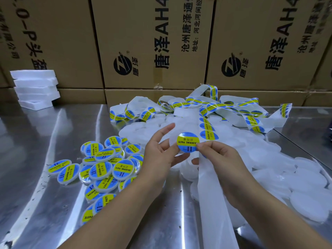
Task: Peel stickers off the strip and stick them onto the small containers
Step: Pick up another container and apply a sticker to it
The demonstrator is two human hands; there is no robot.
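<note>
1. Stainless-steel worktop (53,159) runs back to a wall of brown cardboard boxes (152,42) printed in black. A stack of white foam slabs (36,87) stands far off to the left of both grips.
2. The left grip (161,151) holds one round white plastic container (172,141) up off the worktop. Its thumb is against the near edge, its fingers are behind, and the index finger is stretched out.
3. The right grip (217,155) pinches the right edge of a round blue-and-yellow sticker (187,141) between thumb and forefinger. The sticker lies across the face of that container, but I cannot tell whether it is stuck flat all over.
4. Done: a heap of labelled containers (100,168) lies on the worktop just left of and below the left grip, each with the same sticker on its lid.
5. Left: a wider heap of bare white containers (287,177) spreads beyond both grips and well out to the right of the right grip.
6. Supply: a tangled white strip (233,105) beyond the grips carries many unpeeled stickers. Its bare backing tape (215,212) runs from under the right grip back toward the person.
7. Judgement: the work looks under halfway, since the bare heap seems clearly bigger than the labelled one. The step in hand is seating this sticker on this container.
</note>
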